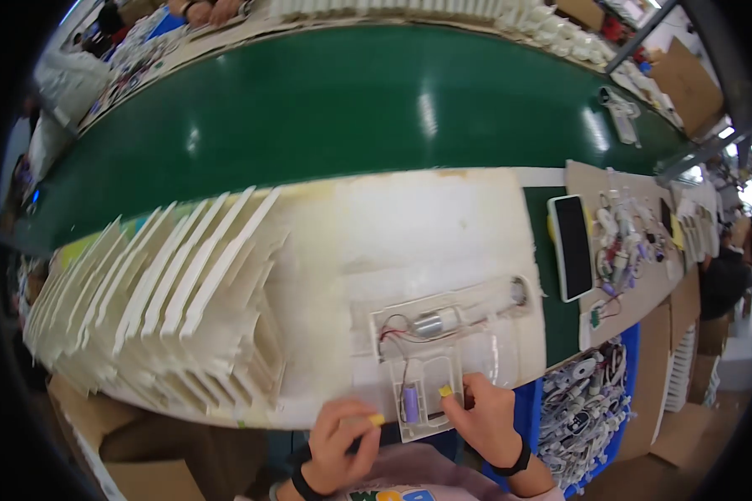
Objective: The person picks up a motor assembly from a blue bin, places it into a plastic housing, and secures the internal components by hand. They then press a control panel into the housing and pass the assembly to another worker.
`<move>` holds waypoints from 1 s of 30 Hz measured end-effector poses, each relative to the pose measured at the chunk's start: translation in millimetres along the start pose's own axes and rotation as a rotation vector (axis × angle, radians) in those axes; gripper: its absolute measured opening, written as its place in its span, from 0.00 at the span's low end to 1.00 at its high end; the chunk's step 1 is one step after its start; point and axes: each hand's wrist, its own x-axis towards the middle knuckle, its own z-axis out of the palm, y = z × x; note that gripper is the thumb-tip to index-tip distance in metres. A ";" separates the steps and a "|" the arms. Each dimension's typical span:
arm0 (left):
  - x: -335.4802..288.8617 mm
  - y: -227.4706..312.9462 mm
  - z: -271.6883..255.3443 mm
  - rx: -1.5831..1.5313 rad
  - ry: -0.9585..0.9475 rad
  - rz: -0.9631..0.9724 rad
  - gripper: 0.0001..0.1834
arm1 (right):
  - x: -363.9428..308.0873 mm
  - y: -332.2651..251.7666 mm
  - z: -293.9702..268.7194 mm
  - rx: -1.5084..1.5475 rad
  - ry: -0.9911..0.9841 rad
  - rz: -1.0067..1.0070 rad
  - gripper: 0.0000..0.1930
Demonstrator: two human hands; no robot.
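Observation:
A white plastic housing half (468, 344) lies on the pale work board, its long arm pointing right. A silver motor (434, 323) with red and dark wires sits in its upper part. In its lower part stands a purple battery cell (411, 403). My right hand (489, 422) grips the housing's lower right edge, fingers curled, with yellow at the thumb tip. My left hand (340, 441) hovers just left of the housing, thumb and forefinger apart. Yellow also shows on its forefinger tip; whether this is a finger cover or a small piece, I cannot make out.
Several white housing shells (163, 292) stand in a row at left. A green conveyor belt (309, 100) runs behind. On the right lie a phone (571, 250) and wired parts (622, 250), above a blue bin (627, 359) full of assemblies. Another person's hands (213, 12) work across the belt.

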 end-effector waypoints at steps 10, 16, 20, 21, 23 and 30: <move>20.2 -43.3 9.0 -0.073 0.027 0.090 0.10 | 188.9 15.9 -51.8 -0.137 0.191 -0.244 0.15; 12.0 -50.7 -5.9 -0.081 0.129 0.049 0.08 | 377.5 9.1 -23.4 -0.183 0.283 -0.243 0.18; 2.3 -51.9 -2.3 0.110 0.383 0.057 0.07 | 428.7 13.7 -43.7 -0.364 0.167 -0.094 0.22; -3.7 -46.5 3.8 0.056 0.375 -0.036 0.07 | 430.4 29.9 -55.7 -0.356 0.228 -0.181 0.22; -18.4 -48.2 8.2 0.045 0.449 -0.139 0.07 | 428.3 41.2 -65.0 -0.333 0.268 -0.188 0.20; -72.4 -47.9 18.6 0.124 0.305 0.006 0.09 | 410.2 -8.9 -68.1 -0.671 0.004 0.071 0.19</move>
